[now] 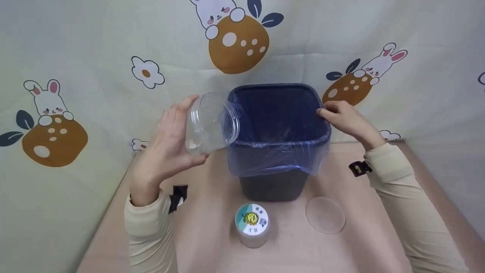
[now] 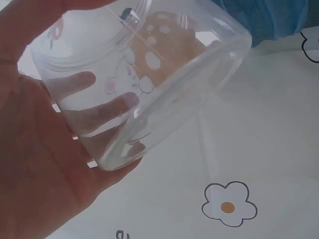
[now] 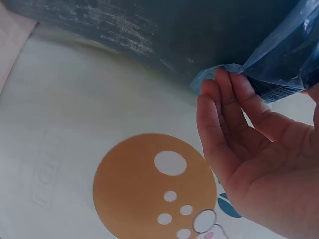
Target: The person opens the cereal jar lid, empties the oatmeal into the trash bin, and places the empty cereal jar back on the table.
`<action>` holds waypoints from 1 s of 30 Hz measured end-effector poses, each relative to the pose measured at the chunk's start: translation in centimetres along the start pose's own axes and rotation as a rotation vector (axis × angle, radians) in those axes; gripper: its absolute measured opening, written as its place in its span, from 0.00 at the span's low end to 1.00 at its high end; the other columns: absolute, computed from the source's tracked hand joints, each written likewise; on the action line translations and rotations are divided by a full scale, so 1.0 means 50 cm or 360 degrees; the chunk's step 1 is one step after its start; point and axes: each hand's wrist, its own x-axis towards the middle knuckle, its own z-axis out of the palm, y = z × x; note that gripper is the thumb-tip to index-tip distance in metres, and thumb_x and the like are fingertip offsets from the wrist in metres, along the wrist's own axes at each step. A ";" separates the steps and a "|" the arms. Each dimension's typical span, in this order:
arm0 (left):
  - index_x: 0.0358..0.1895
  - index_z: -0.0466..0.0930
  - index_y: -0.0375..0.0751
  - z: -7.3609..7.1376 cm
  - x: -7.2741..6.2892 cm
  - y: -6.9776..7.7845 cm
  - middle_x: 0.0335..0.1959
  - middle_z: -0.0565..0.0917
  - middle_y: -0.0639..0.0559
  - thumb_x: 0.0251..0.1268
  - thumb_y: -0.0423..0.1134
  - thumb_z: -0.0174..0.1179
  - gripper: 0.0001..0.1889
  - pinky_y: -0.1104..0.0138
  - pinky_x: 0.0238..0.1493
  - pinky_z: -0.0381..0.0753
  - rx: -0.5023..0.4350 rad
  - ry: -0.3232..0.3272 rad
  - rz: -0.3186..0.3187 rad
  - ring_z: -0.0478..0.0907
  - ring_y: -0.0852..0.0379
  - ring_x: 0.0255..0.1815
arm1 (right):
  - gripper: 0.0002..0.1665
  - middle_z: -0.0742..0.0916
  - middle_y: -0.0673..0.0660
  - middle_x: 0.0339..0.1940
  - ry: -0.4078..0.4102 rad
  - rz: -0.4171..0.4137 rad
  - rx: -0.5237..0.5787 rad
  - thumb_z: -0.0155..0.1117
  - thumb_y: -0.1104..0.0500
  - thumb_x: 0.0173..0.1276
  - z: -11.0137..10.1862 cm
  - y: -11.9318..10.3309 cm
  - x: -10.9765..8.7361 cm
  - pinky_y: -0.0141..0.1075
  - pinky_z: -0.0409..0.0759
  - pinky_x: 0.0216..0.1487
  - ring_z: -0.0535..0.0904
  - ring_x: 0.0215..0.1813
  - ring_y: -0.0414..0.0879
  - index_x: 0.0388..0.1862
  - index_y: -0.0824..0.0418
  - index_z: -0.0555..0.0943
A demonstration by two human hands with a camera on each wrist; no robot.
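Observation:
My left hand (image 1: 166, 140) grips a clear plastic jar (image 1: 212, 125), thumb on one side and fingers on the other. The jar is tipped on its side, its round mouth turned right against the left rim of a dark trash can (image 1: 274, 185). In the left wrist view, fingers show through the wall of the jar (image 2: 149, 74), and no contents are visible. A translucent blue bag (image 1: 276, 159) lines the can and folds over its rim. At the right rim, my right hand (image 1: 343, 117) pinches the bag-covered edge; its fingers (image 3: 227, 94) lie outside the bag.
In front of the can stands a small clear jar with a printed lid (image 1: 252, 223). To its right a clear round disc (image 1: 326, 215) lies flat on the beige table (image 1: 295, 254). Behind everything hangs a pale cloth (image 1: 102, 113) printed with rabbits and flowers.

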 end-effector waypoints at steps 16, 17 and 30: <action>0.69 0.55 0.37 0.008 -0.031 0.066 0.60 0.71 0.40 0.30 0.42 0.82 0.58 0.54 0.58 0.69 -0.0158 0.0111 0.0137 0.68 0.47 0.58 | 0.35 0.80 0.55 0.47 -0.0023 0.0100 0.0569 0.42 0.41 0.77 0.018 0.050 -0.021 0.43 0.73 0.58 0.76 0.50 0.43 0.57 0.72 0.73; 0.69 0.55 0.37 0.011 -0.033 0.071 0.61 0.71 0.40 0.31 0.43 0.82 0.57 0.54 0.58 0.69 -0.0171 0.0121 0.0147 0.68 0.48 0.59 | 0.35 0.80 0.55 0.48 -0.0020 0.0087 0.0623 0.41 0.41 0.77 0.019 0.053 -0.024 0.42 0.73 0.58 0.77 0.50 0.43 0.58 0.72 0.72; 0.69 0.56 0.34 0.074 -0.065 0.137 0.65 0.70 0.40 0.31 0.56 0.81 0.60 0.57 0.59 0.72 -0.0379 0.0235 0.0112 0.71 0.46 0.60 | 0.27 0.78 0.60 0.48 0.0125 0.0029 0.0738 0.47 0.50 0.78 0.030 0.104 -0.083 0.27 0.77 0.49 0.80 0.46 0.40 0.56 0.75 0.67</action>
